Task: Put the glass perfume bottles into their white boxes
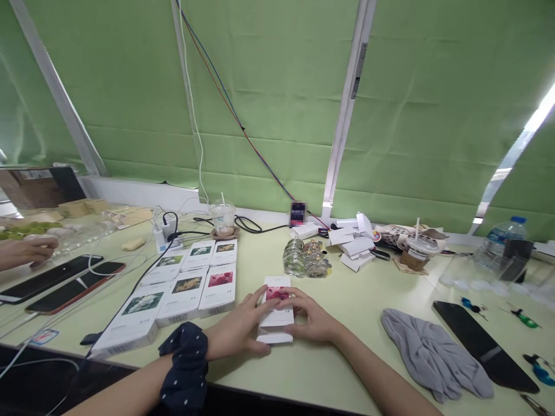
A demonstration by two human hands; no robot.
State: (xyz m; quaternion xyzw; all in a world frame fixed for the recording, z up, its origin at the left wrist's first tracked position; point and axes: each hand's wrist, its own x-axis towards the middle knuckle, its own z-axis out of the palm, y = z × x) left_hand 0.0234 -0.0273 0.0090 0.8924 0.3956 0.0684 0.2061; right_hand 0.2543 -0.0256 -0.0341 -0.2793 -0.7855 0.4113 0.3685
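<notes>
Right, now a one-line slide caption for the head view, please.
Two hands hold a small white box beside rows of similar boxes.

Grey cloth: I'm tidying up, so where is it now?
In the head view, the grey cloth lies on the table at right, between the right forearm and the black phone.

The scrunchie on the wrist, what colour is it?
The scrunchie is navy, white-dotted; head view shows best.

L hand [249, 320] and R hand [310, 315] w/ fingers curved inward, nearly level, facing each other; both forearms angle in from lower corners, L wrist wearing navy polka-dot scrunchie [184, 367], R wrist bare.
</notes>
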